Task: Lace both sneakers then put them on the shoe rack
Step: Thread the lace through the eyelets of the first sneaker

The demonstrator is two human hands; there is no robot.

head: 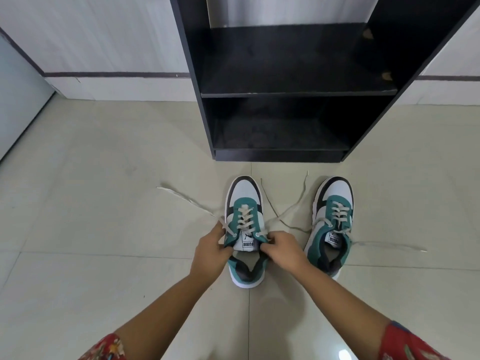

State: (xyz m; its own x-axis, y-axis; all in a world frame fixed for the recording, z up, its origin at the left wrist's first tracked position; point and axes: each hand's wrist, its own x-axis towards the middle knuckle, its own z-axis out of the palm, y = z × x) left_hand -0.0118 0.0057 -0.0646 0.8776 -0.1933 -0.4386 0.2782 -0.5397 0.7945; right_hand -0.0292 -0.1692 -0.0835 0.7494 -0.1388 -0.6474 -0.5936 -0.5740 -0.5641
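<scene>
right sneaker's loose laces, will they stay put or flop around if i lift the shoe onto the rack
Probably flop: the right sneaker has untied lace ends trailing limp across the floor tiles, so they would likely dangle and drag. They look thin and soft, apt to snag on the shoe rack shelf edge. The shoe itself seems stiff enough to hold its shape.

Pale glossy tile floor (104, 255) w/ thin grout lines, white wall (91, 35) w/ dark stripe (111, 74) behind.
</scene>
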